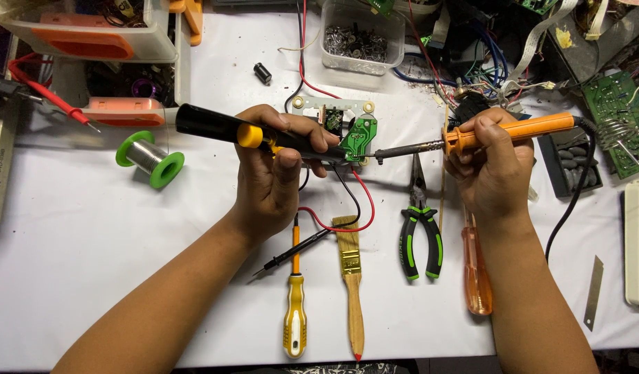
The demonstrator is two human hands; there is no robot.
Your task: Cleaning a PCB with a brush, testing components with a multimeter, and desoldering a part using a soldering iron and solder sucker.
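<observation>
Left hand (274,163): closed around a black-and-yellow desoldering pump (257,135), nozzle at a small green circuit board (361,137). Right hand (492,163): gripping an orange soldering iron (472,137), tip touching the board's edge. On the white surface (91,242) below: green-handled pliers (422,235), brush (351,277), yellow screwdriver (295,305).

Soldering iron (472,140) tip contact behind green board (362,138) unclear

- An electronics repair workshop.
- Soldering iron (472,138), solder spool (149,158), pliers (421,235) on the white bench (91,235).
- Circuit boards (617,111) and tangled wires (465,62) crowd the back.
</observation>
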